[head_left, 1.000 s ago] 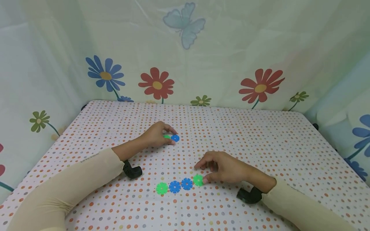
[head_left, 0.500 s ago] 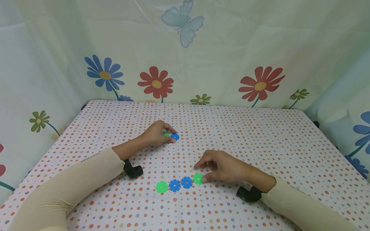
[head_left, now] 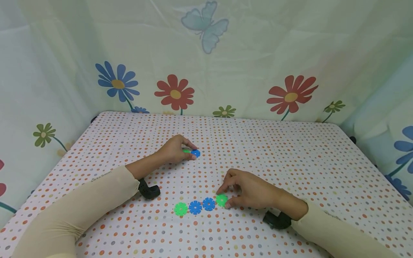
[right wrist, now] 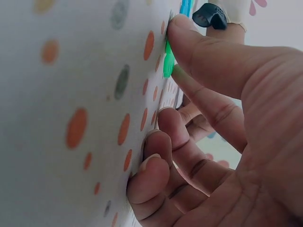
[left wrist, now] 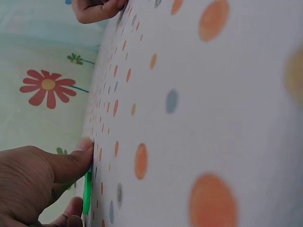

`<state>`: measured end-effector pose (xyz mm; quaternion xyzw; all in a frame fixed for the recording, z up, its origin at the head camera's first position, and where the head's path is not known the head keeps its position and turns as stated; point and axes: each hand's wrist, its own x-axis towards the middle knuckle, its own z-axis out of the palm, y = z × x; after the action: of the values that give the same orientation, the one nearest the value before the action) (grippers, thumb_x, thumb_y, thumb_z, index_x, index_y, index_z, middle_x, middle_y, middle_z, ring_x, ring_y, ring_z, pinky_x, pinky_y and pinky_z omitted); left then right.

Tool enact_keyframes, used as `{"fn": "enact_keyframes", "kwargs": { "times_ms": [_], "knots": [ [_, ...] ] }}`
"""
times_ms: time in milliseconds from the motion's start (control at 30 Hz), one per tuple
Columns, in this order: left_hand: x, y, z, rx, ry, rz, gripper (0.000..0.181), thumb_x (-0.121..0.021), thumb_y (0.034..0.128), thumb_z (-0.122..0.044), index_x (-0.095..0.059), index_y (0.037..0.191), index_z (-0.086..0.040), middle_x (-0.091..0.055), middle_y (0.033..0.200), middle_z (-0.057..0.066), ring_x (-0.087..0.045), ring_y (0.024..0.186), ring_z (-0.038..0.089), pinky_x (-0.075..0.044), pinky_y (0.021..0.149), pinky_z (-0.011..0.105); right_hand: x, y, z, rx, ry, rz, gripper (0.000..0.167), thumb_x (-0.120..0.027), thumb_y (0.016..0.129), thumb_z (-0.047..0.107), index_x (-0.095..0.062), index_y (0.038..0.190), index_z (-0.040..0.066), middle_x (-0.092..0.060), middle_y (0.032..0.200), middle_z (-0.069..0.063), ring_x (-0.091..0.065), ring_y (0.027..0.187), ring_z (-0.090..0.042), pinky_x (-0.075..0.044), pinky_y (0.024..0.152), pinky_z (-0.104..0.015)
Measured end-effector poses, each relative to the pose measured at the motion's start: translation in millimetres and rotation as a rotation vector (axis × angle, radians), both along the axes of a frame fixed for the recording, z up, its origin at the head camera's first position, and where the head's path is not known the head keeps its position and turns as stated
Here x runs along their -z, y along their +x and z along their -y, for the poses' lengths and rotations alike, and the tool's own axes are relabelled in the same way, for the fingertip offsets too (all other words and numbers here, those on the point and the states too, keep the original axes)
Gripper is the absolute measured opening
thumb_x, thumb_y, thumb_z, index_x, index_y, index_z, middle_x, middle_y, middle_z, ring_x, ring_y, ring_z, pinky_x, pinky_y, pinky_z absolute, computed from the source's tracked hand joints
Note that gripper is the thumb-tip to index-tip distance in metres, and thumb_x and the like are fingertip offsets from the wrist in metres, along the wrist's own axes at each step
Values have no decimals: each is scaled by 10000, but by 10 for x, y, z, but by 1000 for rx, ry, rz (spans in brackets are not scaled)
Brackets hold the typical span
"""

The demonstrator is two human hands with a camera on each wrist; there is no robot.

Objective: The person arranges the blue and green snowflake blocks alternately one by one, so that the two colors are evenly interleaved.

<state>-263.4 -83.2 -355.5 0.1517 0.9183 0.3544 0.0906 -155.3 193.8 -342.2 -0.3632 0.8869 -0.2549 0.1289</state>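
Observation:
My left hand rests at mid-table, thumb and index finger at opposite edges of a small blue notched plastic disc. Beside that disc, a green notched disc is partly hidden by the fingers; its edge shows in the left wrist view. Nearer the front, my right hand pinches another green notched disc between thumb and index finger. That disc ends a slightly slanting row with two blue discs and, at its left end, a green disc. All of them lie flat.
A white cloth with coloured dots covers the table. Behind it and at the sides hangs a curtain printed with flowers and a butterfly. Black devices sit at both wrists, below beige sleeves.
My right index finger has come down to the upper edge of the green disc at the row's right end, while the thumb shifted slightly lower. The left hand has stayed in place.

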Motion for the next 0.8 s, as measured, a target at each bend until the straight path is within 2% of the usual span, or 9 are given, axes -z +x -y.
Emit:
{"fn": "enact_keyframes", "kwargs": {
  "times_ms": [133, 367, 533, 700, 800],
  "knots": [
    [6, -4, -2, 0, -2, -5, 244, -836, 793, -291, -777, 1027, -257, -637, 1319, 36, -388, 1431, 277, -397, 1094, 463, -11, 7, 1, -5, -4, 4, 253, -809, 802, 369, -724, 1041, 358, -571, 1010, 123, -504, 841, -65, -456, 734, -219],
    [-3, 5, -9, -6, 3, -10, 242, -840, 789, -286, -780, 1020, -247, -660, 1273, 32, -460, 1371, 264, -411, 1074, 455, -20, 35, 5, 9, -3, 57, 226, -801, 830, 305, -678, 1019, 319, -573, 1007, 125, -503, 856, -63, -443, 742, -225],
    [-2, 6, -8, -7, -6, -13, 244, -839, 789, -297, -779, 1022, -252, -642, 1293, 34, -450, 1379, 266, -408, 1078, 459, -14, 52, 5, 16, -2, 38, 262, -804, 828, 296, -626, 1021, 301, -575, 1012, 141, -508, 852, -55, -447, 744, -223],
    [-3, 7, -4, -9, -11, -14, 246, -840, 788, -300, -780, 1022, -260, -626, 1297, 31, -469, 1356, 261, -419, 1061, 459, -11, 55, 10, -1, -29, 54, 292, -802, 833, 260, -593, 1036, 274, -586, 1019, 142, -542, 876, -50, -477, 768, -225],
    [1, 2, -1, -5, -10, -15, 247, -841, 787, -299, -780, 1023, -259, -630, 1287, 29, -477, 1346, 257, -422, 1058, 456, -11, 46, 15, -17, -50, 82, 278, -799, 837, 242, -597, 1027, 269, -595, 969, 125, -550, 839, -56, -490, 744, -225]
  ]
}}
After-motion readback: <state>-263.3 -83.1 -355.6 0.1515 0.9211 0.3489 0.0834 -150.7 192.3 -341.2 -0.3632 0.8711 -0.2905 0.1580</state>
